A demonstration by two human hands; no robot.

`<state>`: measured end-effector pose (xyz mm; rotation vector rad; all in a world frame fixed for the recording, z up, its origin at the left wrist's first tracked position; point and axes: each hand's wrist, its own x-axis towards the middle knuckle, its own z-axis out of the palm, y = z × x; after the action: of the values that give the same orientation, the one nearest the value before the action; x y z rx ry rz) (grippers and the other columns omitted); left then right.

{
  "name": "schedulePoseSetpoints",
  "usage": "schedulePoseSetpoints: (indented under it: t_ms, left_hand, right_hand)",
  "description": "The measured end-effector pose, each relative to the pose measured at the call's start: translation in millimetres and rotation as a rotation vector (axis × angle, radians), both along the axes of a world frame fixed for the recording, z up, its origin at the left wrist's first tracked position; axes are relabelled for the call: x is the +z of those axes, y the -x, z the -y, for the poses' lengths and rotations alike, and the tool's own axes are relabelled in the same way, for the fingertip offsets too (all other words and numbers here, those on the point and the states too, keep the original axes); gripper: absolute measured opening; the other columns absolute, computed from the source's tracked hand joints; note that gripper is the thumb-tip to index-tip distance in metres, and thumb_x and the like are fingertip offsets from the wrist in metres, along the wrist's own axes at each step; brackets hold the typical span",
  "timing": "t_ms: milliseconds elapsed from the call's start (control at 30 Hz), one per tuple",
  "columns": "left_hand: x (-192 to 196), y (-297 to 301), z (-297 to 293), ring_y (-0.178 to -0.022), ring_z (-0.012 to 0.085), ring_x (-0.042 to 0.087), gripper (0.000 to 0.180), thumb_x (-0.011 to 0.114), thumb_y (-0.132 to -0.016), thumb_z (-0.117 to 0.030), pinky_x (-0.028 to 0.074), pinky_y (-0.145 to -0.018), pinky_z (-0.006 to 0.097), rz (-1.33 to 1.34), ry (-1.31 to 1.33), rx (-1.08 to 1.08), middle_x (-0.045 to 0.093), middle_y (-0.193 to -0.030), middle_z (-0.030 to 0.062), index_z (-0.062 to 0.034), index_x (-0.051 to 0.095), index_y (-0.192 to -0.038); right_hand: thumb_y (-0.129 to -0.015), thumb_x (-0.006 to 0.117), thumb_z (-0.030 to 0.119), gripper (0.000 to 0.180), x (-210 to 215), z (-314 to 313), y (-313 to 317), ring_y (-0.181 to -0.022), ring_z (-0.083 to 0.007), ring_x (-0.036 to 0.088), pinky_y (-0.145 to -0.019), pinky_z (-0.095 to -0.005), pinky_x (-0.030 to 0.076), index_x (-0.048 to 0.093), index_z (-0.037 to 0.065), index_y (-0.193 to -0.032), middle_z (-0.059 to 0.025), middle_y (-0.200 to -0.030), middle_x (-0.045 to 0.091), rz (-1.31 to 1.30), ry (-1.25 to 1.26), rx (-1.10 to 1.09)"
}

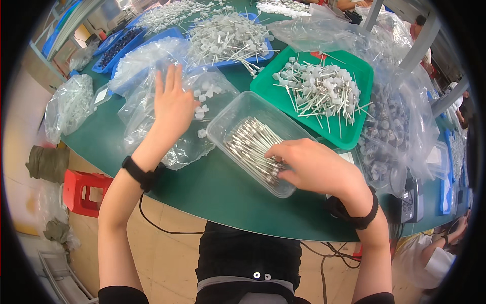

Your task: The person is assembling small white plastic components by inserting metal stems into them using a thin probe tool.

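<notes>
My left hand lies over a clear plastic bag, its fingers stretched out, with no object visible in its grasp. Small white plastic caps are scattered in the bag beside its thumb. At the centre, a clear plastic box holds many thin metal pins lying mostly the same way. My right hand reaches over the box's right side. Its fingertips touch the pins, with a gap between thumb and fingers. The palm side of this hand is hidden.
A green tray behind the box holds white-headed pins. More of these pile in a blue tray at the back. Plastic bags of parts stand at right. A red stool is at left, below the green table.
</notes>
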<state>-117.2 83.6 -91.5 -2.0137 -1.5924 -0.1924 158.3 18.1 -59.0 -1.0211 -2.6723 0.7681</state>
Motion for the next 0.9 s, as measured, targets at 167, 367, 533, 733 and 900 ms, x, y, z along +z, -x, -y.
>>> schedulePoseSetpoints:
  t_ms: [167, 367, 533, 733, 900]
  left_hand:
    - [-3, 9, -13, -0.116, 0.0327, 0.034, 0.016, 0.065, -0.067, -0.023, 0.024, -0.098, 0.043, 0.266, 0.229, 0.0, 0.041, -0.121, 0.0201, -0.0086, 0.063, -0.076]
    - [-15, 18, -9, -0.111, 0.0351, 0.039, 0.014, 0.062, -0.07, -0.016, 0.033, -0.091, 0.039, 0.201, 0.023, -0.1, 0.042, -0.118, 0.0226, -0.0025, 0.061, -0.076]
    - [-8, 24, -13, -0.107, 0.038, 0.042, 0.015, 0.061, -0.071, -0.012, 0.037, -0.087, 0.038, 0.327, 0.465, 0.132, 0.041, -0.118, 0.0244, 0.0004, 0.057, -0.079]
    - [11, 14, 9, -0.106, 0.0372, 0.044, 0.012, 0.062, -0.069, -0.008, 0.036, -0.087, 0.039, 0.342, 0.121, -0.142, 0.045, -0.114, 0.0231, -0.0014, 0.055, -0.075]
    - [68, -27, 43, -0.098, 0.0276, 0.051, 0.01, 0.06, -0.071, 0.0, 0.042, -0.081, 0.034, 0.868, 0.161, -0.451, 0.052, -0.104, 0.0214, -0.0003, 0.051, -0.075]
  right_hand:
    - [-0.064, 0.062, 0.005, 0.026, 1, 0, -6, -0.08, -0.0318, 0.056, -0.069, -0.039, 0.045, 0.054, -0.001, -0.089, -0.0167, -0.085, 0.057, 0.087, -0.075, -0.045]
    - [-0.063, 0.064, 0.009, 0.015, -16, -2, 2, -0.068, -0.0304, 0.059, -0.058, -0.0363, 0.046, 0.057, 0.0, -0.073, -0.0162, -0.072, 0.057, 0.162, -0.251, -0.153]
    - [-0.066, 0.064, 0.015, 0.013, -14, -5, 5, -0.067, -0.0288, 0.056, -0.057, -0.0369, 0.043, 0.057, 0.005, -0.067, -0.0093, -0.068, 0.056, 0.303, -0.23, -0.209]
    - [-0.067, 0.062, 0.012, 0.005, 9, 0, -6, -0.066, -0.027, 0.056, -0.056, -0.0359, 0.043, 0.062, 0.009, -0.071, -0.0075, -0.069, 0.057, 0.203, -0.259, -0.225]
    - [-0.071, 0.058, 0.011, 0.007, 42, 4, -18, -0.06, -0.0201, 0.054, -0.057, -0.0311, 0.042, 0.059, 0.006, -0.076, -0.0051, -0.07, 0.059, 0.023, -0.386, -0.358]
